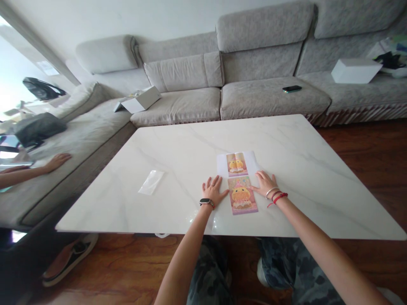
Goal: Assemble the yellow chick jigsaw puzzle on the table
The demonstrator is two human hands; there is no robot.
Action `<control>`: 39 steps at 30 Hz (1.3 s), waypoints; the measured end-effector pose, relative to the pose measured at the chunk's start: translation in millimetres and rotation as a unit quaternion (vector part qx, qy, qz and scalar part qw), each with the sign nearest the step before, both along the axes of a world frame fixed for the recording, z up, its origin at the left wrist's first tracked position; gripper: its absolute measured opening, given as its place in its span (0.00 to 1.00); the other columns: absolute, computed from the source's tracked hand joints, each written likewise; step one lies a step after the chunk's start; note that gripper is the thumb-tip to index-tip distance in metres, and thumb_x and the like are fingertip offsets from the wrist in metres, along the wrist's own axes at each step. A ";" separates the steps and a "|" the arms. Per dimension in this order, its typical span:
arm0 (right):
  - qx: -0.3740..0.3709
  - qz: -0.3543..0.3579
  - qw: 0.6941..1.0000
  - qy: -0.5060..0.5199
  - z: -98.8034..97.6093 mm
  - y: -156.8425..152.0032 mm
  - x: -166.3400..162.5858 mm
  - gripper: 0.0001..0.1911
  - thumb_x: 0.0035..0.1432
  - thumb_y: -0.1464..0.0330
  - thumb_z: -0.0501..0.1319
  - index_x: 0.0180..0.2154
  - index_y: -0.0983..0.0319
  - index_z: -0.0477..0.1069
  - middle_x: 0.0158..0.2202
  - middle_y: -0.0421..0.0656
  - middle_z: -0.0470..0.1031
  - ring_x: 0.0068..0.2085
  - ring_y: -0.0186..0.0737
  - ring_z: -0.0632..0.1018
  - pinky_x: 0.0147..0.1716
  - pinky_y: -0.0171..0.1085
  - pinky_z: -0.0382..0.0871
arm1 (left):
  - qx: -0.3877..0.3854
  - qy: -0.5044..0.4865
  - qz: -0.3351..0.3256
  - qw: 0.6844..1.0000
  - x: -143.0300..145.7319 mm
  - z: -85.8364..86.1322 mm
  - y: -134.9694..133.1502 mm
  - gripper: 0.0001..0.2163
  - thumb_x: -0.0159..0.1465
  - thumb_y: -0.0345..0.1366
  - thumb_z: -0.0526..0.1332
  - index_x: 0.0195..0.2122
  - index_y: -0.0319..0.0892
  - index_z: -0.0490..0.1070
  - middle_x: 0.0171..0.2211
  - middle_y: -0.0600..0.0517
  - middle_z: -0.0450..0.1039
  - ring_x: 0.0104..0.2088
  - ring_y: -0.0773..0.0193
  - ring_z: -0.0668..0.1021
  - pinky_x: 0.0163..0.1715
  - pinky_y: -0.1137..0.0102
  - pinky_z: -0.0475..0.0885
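My left hand point(214, 191) lies on the white tabletop with its fingers spread, its thumb close to a pink card point(243, 195) printed with a yellow cartoon figure. On the other side, my right hand point(264, 184) also rests with fingers apart, its thumb at or near the card's right edge. Just beyond the card is a white sheet point(221, 164) bearing a smaller similar picture point(237, 164). Neither hand has anything gripped in it. A flat, whitish clear packet point(151, 182) lies to the left of my left hand.
A marble-patterned table point(178, 148) stands before a grey sofa point(187, 103). The sofa holds a white box point(144, 99), a phone point(291, 89) and another white box point(355, 70). At left, another person's hand point(59, 162) rests on the sofa; a sandal point(71, 256) shows below.
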State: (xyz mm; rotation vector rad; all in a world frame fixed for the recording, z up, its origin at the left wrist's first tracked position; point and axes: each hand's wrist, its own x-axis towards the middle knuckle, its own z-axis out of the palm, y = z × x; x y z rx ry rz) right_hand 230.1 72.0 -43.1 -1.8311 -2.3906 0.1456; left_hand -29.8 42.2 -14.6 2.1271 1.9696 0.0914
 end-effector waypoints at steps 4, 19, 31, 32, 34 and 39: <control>0.010 -0.020 1.000 0.008 -1.5 -3.0 -8.0 0.36 0.45 0.47 0.47 0.50 0.63 0.54 0.53 0.53 0.57 0.52 0.54 0.57 0.45 0.61 0.46 | -0.008 -0.003 0.002 1.000 0.7 2.8 -0.7 0.30 0.53 0.57 0.45 0.56 0.54 0.46 0.59 0.59 0.45 0.58 0.53 0.45 0.54 0.53 0.43; 0.014 -0.018 1.000 0.021 -7.4 -5.1 -5.9 0.35 0.46 0.48 0.48 0.51 0.63 0.53 0.53 0.53 0.56 0.53 0.54 0.55 0.46 0.62 0.44 | -0.006 -0.006 0.003 1.000 0.5 0.8 -0.8 0.30 0.53 0.57 0.44 0.56 0.54 0.46 0.59 0.59 0.45 0.58 0.53 0.45 0.54 0.52 0.42; 0.007 -0.025 1.000 0.012 -7.4 -5.4 -4.6 0.31 0.50 0.50 0.44 0.51 0.61 0.54 0.54 0.51 0.55 0.55 0.53 0.54 0.46 0.61 0.45 | 0.002 -0.016 0.008 1.000 0.6 0.4 -1.3 0.30 0.53 0.57 0.45 0.56 0.55 0.46 0.58 0.59 0.45 0.58 0.53 0.45 0.54 0.53 0.42; 0.008 -0.024 1.000 0.011 -7.6 -5.3 -4.2 0.31 0.50 0.50 0.44 0.51 0.61 0.54 0.54 0.51 0.55 0.55 0.53 0.55 0.46 0.61 0.45 | 0.002 -0.015 0.011 1.000 0.7 0.1 -1.3 0.30 0.53 0.56 0.46 0.56 0.54 0.46 0.58 0.59 0.46 0.58 0.54 0.45 0.54 0.53 0.42; 0.009 -0.021 1.000 0.011 -8.2 -4.9 -3.6 0.29 0.51 0.51 0.44 0.51 0.60 0.55 0.54 0.50 0.56 0.54 0.52 0.55 0.46 0.60 0.46 | 0.005 -0.012 0.014 1.000 0.6 -0.9 -1.1 0.30 0.53 0.56 0.46 0.56 0.53 0.46 0.58 0.58 0.46 0.58 0.54 0.46 0.54 0.53 0.42; 0.014 -0.025 0.999 0.022 -10.0 -3.7 -2.8 0.25 0.54 0.55 0.42 0.50 0.59 0.55 0.54 0.48 0.57 0.54 0.48 0.57 0.47 0.59 0.47 | 0.016 -0.016 0.009 1.000 -0.7 -3.1 -0.8 0.30 0.53 0.57 0.46 0.56 0.53 0.47 0.58 0.58 0.47 0.58 0.54 0.46 0.54 0.53 0.43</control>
